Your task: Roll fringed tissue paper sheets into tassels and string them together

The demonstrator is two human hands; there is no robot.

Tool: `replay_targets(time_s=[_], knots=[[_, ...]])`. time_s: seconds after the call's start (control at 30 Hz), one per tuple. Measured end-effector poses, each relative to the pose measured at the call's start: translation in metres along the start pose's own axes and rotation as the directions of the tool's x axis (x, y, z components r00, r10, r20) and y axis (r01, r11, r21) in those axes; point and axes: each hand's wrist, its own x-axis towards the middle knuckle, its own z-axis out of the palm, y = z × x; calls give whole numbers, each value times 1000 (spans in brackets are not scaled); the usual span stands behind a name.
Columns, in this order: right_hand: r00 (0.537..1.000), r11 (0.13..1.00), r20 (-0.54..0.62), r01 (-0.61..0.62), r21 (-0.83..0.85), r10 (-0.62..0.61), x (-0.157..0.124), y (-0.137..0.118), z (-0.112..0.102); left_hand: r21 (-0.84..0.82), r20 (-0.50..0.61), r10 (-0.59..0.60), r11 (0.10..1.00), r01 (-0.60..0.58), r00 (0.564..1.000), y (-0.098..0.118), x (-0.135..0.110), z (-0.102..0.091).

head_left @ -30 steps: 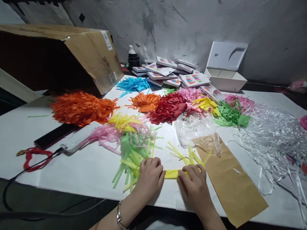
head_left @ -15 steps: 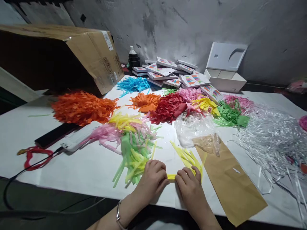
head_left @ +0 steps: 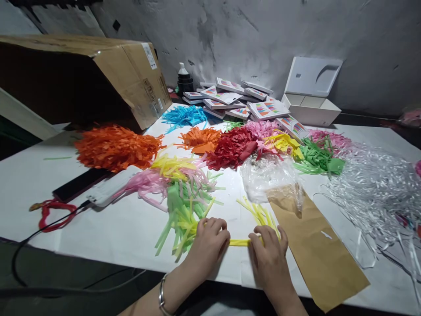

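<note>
At 6 o'clock, the bare left hand (head_left: 212,239) hides the stretch of the narrow, flat yellow paper strip (head_left: 239,242) that it holds; toward 5 o'clock, the bare right hand (head_left: 269,245) covers another. Both forearms run off the bottom edge, at 5 and 7 o'clock. At 10 o'clock, the left edge cuts the large brown cardboard carton (head_left: 148,83), its interior too dark to make out. At 1 o'clock, print on the flat white boxes with multicoloured covers (head_left: 268,109) is too small to read. Toward 3 o'clock, the right edge crops the heap of shiny silver strands (head_left: 378,188) and 1 round magenta bundle (head_left: 419,167).
</note>
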Motion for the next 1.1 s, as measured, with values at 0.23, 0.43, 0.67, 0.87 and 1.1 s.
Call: replay_targets(time_s=[0.23, 0.43, 0.67, 0.87, 1.1], knots=[[973, 974, 55, 223, 27, -224, 5, -3, 7, 2, -9, 216, 976, -216, 976, -9, 3, 2], [969, 969, 41, 244, 25, -245, 10, -11, 21, -92, -32, 194, 976, -196, 980, -12, 6, 6], [980, 980, 25, 197, 2, -197, 2, -1, 20, -205, -9, 66, 977, -66, 998, -12, -2, 2], [989, 991, 51, 135, 12, -135, -6, 16, 6, -213, 34, -25, 977, 32, 999, -8, -4, 5], [994, 998, 107, 30, -63, -24, 4, 11, 6, 117, 65, -70, 991, 62, 995, 6, 2, -4]])
